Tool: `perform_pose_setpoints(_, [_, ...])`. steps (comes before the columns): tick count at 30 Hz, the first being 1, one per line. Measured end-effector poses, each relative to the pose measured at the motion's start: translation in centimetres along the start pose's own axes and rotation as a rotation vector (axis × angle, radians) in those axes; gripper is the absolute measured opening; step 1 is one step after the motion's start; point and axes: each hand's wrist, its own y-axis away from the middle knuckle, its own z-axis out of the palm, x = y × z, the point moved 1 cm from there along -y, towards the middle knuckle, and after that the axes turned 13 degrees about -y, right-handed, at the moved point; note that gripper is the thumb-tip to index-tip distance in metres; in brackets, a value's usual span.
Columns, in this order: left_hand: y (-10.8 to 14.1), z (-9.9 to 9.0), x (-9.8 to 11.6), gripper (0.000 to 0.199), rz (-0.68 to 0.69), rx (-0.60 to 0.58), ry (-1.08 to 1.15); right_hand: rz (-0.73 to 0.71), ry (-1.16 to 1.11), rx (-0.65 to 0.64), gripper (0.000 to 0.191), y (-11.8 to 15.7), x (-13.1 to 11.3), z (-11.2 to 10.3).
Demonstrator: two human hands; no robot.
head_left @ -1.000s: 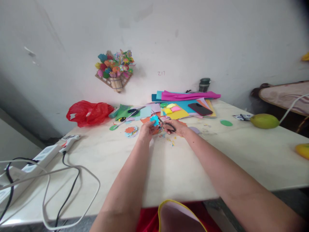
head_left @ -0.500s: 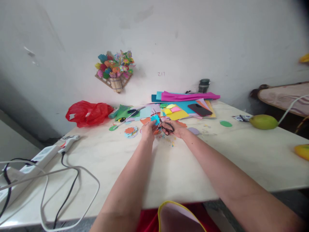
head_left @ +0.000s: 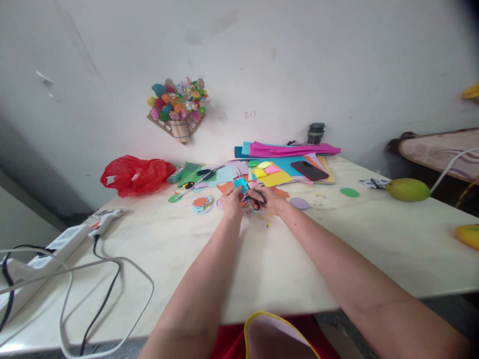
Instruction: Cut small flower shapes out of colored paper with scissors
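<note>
My left hand (head_left: 231, 200) pinches a blue paper flower (head_left: 240, 185) with a scalloped edge. In my right hand (head_left: 266, 199) is a pair of black-handled scissors (head_left: 259, 197), its blades pointing up and away beside the flower's right edge. Whether the blades touch the paper I cannot tell. Tiny paper scraps (head_left: 268, 220) lie under the hands. A stack of cut paper flowers (head_left: 202, 203), orange on top, sits left of my left hand. An orange paper flower (head_left: 280, 193) and a lilac paper disc (head_left: 299, 203) lie by my right hand.
Coloured paper sheets (head_left: 284, 174) with a phone (head_left: 310, 170) on them lie at the back. A red plastic bag (head_left: 136, 175) and another pair of scissors (head_left: 210, 172) are back left. A power strip (head_left: 63, 247) with cables stands left; a green mango (head_left: 407, 190) lies right.
My hands stay close together over the same spot. The scissors have shifted slightly left and turned a little against the blue flower, which remains in my left hand.
</note>
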Motion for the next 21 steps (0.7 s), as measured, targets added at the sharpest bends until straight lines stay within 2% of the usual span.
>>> perform_pose_setpoints(11, [0.4, 0.0, 0.4, 0.024, 0.026, -0.017, -0.050, 0.050, 0.031, 0.031, 0.037, 0.9, -1.4, 1.0])
perform_pose_setpoints(21, [0.7, 0.2, 0.8, 0.025, 0.031, 0.021, -0.063, 0.037, 0.040, 0.041, 0.038, 0.7, -1.1, 0.9])
